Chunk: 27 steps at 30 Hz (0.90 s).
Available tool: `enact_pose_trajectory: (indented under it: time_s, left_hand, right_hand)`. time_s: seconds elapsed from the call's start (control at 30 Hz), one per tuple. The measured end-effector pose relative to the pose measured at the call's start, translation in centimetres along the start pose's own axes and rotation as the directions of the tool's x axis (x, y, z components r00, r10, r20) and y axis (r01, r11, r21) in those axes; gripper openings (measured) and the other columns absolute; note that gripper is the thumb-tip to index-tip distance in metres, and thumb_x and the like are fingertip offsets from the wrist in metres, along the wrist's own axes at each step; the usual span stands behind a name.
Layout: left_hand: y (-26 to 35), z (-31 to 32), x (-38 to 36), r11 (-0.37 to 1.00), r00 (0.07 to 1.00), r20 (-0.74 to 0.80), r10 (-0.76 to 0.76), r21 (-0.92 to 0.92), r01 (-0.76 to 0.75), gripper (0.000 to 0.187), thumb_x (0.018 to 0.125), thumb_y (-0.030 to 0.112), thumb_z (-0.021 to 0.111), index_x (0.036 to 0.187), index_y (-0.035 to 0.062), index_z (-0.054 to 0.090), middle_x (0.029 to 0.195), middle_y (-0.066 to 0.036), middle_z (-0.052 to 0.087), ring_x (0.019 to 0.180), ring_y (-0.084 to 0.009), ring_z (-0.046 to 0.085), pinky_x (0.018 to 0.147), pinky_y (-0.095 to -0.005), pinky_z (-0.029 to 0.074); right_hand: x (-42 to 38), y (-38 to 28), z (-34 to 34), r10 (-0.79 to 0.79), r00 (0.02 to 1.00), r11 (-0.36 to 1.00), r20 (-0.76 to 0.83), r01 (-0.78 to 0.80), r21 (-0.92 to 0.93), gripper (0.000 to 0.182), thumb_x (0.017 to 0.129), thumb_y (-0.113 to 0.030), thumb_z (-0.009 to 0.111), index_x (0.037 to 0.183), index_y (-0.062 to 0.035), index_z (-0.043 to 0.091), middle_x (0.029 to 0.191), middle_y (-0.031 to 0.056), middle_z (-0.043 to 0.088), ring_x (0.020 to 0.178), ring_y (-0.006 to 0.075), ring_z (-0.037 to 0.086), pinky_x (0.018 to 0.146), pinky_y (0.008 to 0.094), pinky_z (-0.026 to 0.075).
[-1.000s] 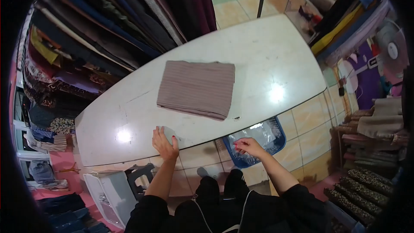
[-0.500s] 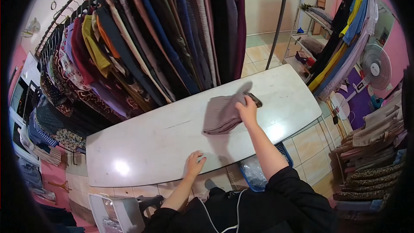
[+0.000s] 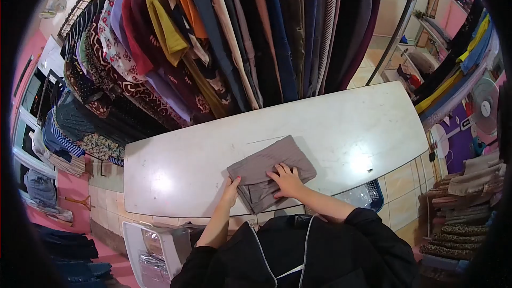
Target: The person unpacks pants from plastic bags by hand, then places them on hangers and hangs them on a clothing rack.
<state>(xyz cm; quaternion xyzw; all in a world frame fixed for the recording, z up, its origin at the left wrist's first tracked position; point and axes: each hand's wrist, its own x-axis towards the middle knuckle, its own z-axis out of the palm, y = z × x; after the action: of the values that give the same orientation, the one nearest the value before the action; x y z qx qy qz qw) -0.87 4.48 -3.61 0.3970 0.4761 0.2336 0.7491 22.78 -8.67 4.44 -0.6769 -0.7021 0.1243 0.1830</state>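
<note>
A folded grey-brown garment (image 3: pixel 277 160) lies at an angle on the white table (image 3: pixel 176 149), close to its front edge. Its lower part hangs toward my body, near the table's rim. My left hand (image 3: pixel 229 192) pinches the garment's left corner between thumb and fingers. Flat on top of the cloth rests my right hand (image 3: pixel 287 181), fingers spread and pressing lightly on the fabric. The underside of the garment is hidden.
A rack of hanging clothes (image 3: pixel 234 37) lines the table's far side. Folded stacks (image 3: pixel 464 202) stand at the right, with a fan (image 3: pixel 484 106) beyond. Below the front edge are a white plastic bin (image 3: pixel 138 250) and a blue basket (image 3: pixel 377 194).
The garment has come nearer my body and turned on the table. My left hand has gone from the bare tabletop to its corner; my right hand now lies flat on it.
</note>
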Motion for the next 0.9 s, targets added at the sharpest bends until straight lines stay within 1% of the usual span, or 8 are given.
enact_pose_trajectory:
  time_s: [0.13, 0.3, 0.47, 0.53, 0.6, 0.7, 0.8, 0.9]
  left_hand:
    - [0.9, -0.3, 1.4, 0.936, 0.99, 0.138, -0.03, -0.343, 0.076, 0.044, 0.096, 0.032, 0.046, 0.133, 0.009, 0.039, 0.132, -0.008, 0.047, 0.121, -0.0197, 0.043, 0.101, -0.0365, 0.033]
    - [-0.5, -2.2, 3.0, 0.999, 0.998, -0.05, -0.039, 0.026, 0.04, 0.029, 0.095, 0.028, 0.05, 0.119, 0.0108, 0.051, 0.106, -0.002, 0.057, 0.09, -0.0115, 0.054, 0.07, -0.0274, 0.044]
    - [0.4, -1.7, 2.9, 0.989, 1.0, 0.021, 0.013, 0.15, -0.016, 0.018, 0.092, 0.023, 0.057, 0.105, 0.0105, 0.055, 0.088, 0.003, 0.059, 0.067, -0.0075, 0.052, 0.053, -0.0224, 0.041]
    - [1.5, -1.6, 2.9, 0.979, 0.999, 0.021, -0.038, 0.203, 0.033, 0.014, 0.092, 0.023, 0.057, 0.101, 0.0125, 0.055, 0.088, 0.003, 0.06, 0.07, -0.0088, 0.056, 0.059, -0.0239, 0.045]
    - [2.0, -1.7, 3.0, 0.967, 0.996, 0.009, -0.093, 0.238, 0.088, 0.013, 0.091, 0.023, 0.058, 0.097, 0.0133, 0.055, 0.086, 0.002, 0.06, 0.071, -0.0093, 0.057, 0.062, -0.0244, 0.047]
    - [3.3, -0.8, 2.9, 0.938, 0.994, -0.042, -0.102, 0.329, 0.11, 0.018, 0.086, 0.025, 0.063, 0.095, 0.0112, 0.055, 0.084, -0.001, 0.06, 0.071, -0.0098, 0.056, 0.062, -0.0245, 0.046]
    - [4.9, 1.6, 2.2, 0.861, 0.99, -0.057, 0.13, 0.501, -0.084, 0.029, 0.079, 0.025, 0.071, 0.095, 0.0059, 0.056, 0.082, -0.004, 0.06, 0.071, -0.0129, 0.056, 0.063, -0.0266, 0.046]
    - [2.7, 0.7, 3.8, 0.711, 0.937, -0.003, 0.35, 0.651, -0.264, 0.038, 0.074, 0.024, 0.076, 0.095, 0.0002, 0.056, 0.084, -0.008, 0.061, 0.072, -0.0164, 0.056, 0.065, -0.0287, 0.047]
  right_hand:
    - [1.7, 3.2, 2.9, 0.078, 0.988, 0.993, 0.137, -0.065, -0.096, 0.03, 0.075, -0.018, 0.063, 0.105, -0.0136, 0.06, 0.112, 0.009, 0.058, 0.116, 0.0294, 0.047, 0.085, 0.0506, 0.04]
    - [3.7, 9.8, 1.3, 0.552, 0.787, 0.71, -0.274, -0.271, 0.65, 0.03, 0.073, 0.002, 0.048, 0.103, -0.0017, 0.053, 0.097, 0.02, 0.061, 0.096, 0.0345, 0.059, 0.086, 0.04, 0.046]
    - [-3.9, 23.0, -0.6, 0.895, 0.093, 0.445, -0.437, -0.27, 0.854, 0.03, 0.083, -0.006, 0.046, 0.113, -0.0004, 0.049, 0.103, 0.0129, 0.056, 0.095, 0.0223, 0.053, 0.087, 0.0341, 0.044]
    - [-6.9, 21.8, -2.3, 0.831, -0.24, 0.241, -0.501, -0.656, 0.715, 0.041, 0.082, -0.01, 0.056, 0.12, 0.004, 0.044, 0.114, 0.0197, 0.052, 0.105, 0.0313, 0.05, 0.094, 0.0387, 0.039]
    - [-7.7, 17.9, -3.2, 0.719, -0.162, 0.38, -0.675, -0.723, 0.577, 0.052, 0.082, -0.012, 0.059, 0.126, 0.0059, 0.038, 0.123, 0.0251, 0.046, 0.116, 0.0393, 0.044, 0.1, 0.0429, 0.034]
    - [-5.8, 11.6, -1.0, 0.53, 0.307, 0.786, -0.79, -0.526, 0.324, 0.053, 0.081, -0.021, 0.063, 0.124, 0.0043, 0.044, 0.126, 0.0231, 0.046, 0.123, 0.0393, 0.036, 0.103, 0.0468, 0.029]
    - [-2.4, 2.3, -4.7, 0.191, 0.897, 0.978, -0.398, -0.207, 0.003, 0.042, 0.078, -0.022, 0.064, 0.117, -0.0068, 0.055, 0.123, 0.0141, 0.049, 0.126, 0.035, 0.037, 0.102, 0.0477, 0.031]
    - [-1.8, 4.0, -1.7, 0.032, 0.997, 0.985, -0.071, -0.044, -0.164, 0.034, 0.072, -0.015, 0.064, 0.106, -0.0115, 0.061, 0.109, 0.0103, 0.058, 0.116, 0.0318, 0.046, 0.095, 0.0438, 0.039]
